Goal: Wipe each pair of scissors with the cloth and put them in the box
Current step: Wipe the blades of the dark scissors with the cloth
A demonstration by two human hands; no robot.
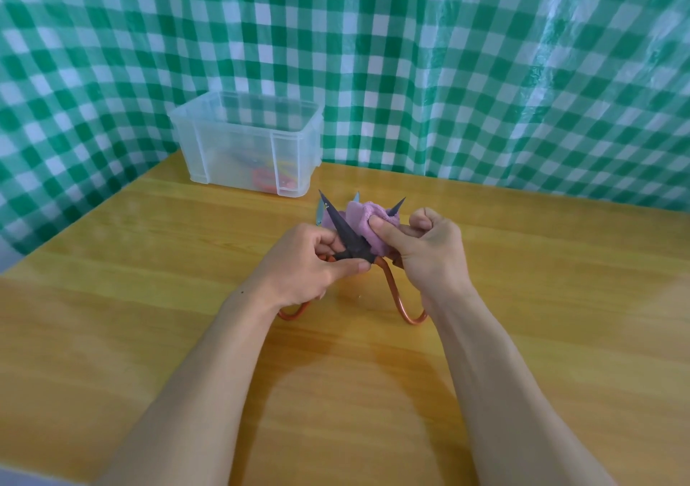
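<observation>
A pair of dark-bladed scissors (343, 230) with copper loop handles is held above the wooden table, blades spread wide. My left hand (302, 261) grips it at the pivot. My right hand (425, 250) pinches a purple cloth (364, 220) folded around the right blade, whose tip sticks out past the cloth. Behind the cloth, light blue blades of another pair of scissors (320, 214) show only in part. The clear plastic box (248, 142) stands at the back left of the table, with red and yellow scissors inside.
The wooden table (149, 280) is hemmed in by a green-and-white checked curtain (485, 75) at the back and on the left. The box stands close to the back left corner.
</observation>
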